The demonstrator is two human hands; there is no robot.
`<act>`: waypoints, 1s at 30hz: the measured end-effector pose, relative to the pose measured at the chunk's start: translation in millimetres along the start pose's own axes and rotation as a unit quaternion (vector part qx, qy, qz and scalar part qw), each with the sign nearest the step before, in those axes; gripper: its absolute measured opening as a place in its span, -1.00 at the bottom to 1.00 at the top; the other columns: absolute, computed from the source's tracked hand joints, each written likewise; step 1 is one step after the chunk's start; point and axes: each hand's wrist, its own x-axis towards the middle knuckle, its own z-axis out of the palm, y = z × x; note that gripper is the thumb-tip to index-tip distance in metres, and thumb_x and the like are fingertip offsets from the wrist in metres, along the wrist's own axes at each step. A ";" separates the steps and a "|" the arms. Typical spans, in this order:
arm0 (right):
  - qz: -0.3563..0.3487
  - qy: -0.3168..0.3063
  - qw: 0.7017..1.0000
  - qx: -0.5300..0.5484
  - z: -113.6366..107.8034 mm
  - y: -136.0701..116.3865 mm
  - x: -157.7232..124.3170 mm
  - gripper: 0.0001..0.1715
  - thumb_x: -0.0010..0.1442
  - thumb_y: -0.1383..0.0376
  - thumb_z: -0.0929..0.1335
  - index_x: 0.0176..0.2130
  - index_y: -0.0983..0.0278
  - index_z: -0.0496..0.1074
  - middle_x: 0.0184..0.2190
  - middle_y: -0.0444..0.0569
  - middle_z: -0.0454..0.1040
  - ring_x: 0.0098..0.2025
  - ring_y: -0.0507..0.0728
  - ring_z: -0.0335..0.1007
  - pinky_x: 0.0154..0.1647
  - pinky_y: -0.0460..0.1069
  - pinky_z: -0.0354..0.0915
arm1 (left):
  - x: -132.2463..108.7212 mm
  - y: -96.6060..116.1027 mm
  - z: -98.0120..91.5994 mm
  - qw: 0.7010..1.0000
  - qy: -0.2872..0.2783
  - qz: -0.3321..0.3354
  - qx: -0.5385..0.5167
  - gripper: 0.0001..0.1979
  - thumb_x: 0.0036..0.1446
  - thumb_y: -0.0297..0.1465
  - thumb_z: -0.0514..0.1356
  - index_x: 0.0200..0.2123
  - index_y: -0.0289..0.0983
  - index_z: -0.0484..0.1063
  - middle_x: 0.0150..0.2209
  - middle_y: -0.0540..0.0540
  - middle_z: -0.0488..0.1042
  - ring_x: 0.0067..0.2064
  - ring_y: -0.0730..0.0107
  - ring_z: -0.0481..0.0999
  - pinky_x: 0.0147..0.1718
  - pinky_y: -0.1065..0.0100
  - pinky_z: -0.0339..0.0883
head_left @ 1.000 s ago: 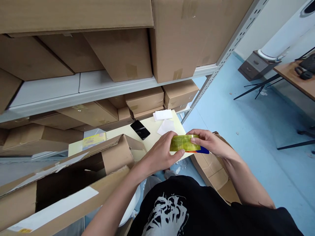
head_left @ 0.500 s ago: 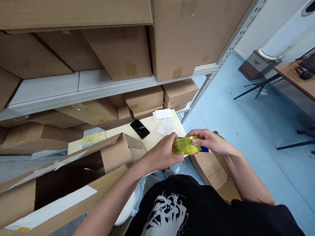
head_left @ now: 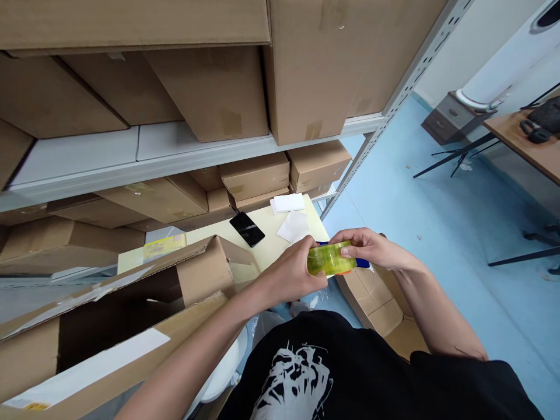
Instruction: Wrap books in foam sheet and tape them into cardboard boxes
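In front of my torso, both hands are closed around a translucent yellow-green roll of tape point(head_left: 329, 259). My left hand point(head_left: 296, 269) grips its left end, thumb and fingers on either side. At the opposite end, my right hand point(head_left: 368, 248) pinches it with the thumb on the near face. Blue parts point(head_left: 362, 263) and a bit of orange show behind and below the roll; I cannot make out what they belong to. Beyond the hands, on a pale yellow table point(head_left: 266, 252), lie a black phone point(head_left: 247, 228) and white paper sheets point(head_left: 292, 226).
At left stands an open cardboard box point(head_left: 199, 280). Another open carton point(head_left: 380, 300) is on the floor below my right arm. A metal shelf point(head_left: 192, 160) stacked with cardboard boxes point(head_left: 312, 64) runs across the front. A brown desk point(head_left: 520, 140) stands at far right.
Both hands hold the tape roll in nearly the same pose. The view has shifted slightly, so the surroundings sit a little further left.
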 end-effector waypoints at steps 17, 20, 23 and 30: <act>0.004 0.028 1.000 0.010 -0.9 0.6 -0.5 -0.64 0.15 0.12 0.39 -0.17 0.34 0.45 -0.30 -0.05 0.51 -0.34 -0.01 0.43 -0.30 -0.08 0.34 | -1.0 -15.1 -3.8 0.995 -0.013 0.039 -0.088 -0.73 0.09 -0.28 0.08 -0.12 -0.22 0.26 -0.16 -0.09 0.39 -0.19 0.30 0.38 -0.24 0.26 0.30; 0.001 0.027 1.000 0.008 -0.6 0.1 1.1 -0.66 0.15 0.13 0.38 -0.17 0.33 0.46 -0.30 -0.06 0.51 -0.34 -0.02 0.43 -0.30 -0.09 0.33 | 2.1 -12.3 -2.0 0.998 -0.002 0.025 -0.065 -0.73 0.05 -0.25 0.13 -0.18 -0.25 0.26 -0.25 -0.06 0.38 -0.25 0.33 0.38 -0.29 0.29 0.29; -0.005 0.014 1.000 -0.001 -1.7 -0.3 2.8 -0.66 0.16 0.13 0.38 -0.16 0.33 0.46 -0.29 -0.06 0.51 -0.34 -0.03 0.42 -0.29 -0.09 0.33 | 3.9 -10.3 -1.2 0.998 -0.012 0.013 -0.060 -0.78 0.04 -0.30 0.11 -0.24 -0.25 0.25 -0.34 -0.01 0.33 -0.31 0.37 0.35 -0.34 0.32 0.27; 0.003 0.004 1.000 -0.028 -5.5 -0.6 5.4 -0.67 0.16 0.14 0.38 -0.15 0.31 0.46 -0.29 -0.06 0.51 -0.33 -0.01 0.42 -0.26 -0.07 0.35 | 3.9 -9.8 2.1 0.999 -0.004 -0.009 -0.051 -0.80 -0.04 -0.35 0.12 -0.30 -0.22 0.18 -0.41 0.04 0.27 -0.42 0.44 0.27 -0.46 0.38 0.17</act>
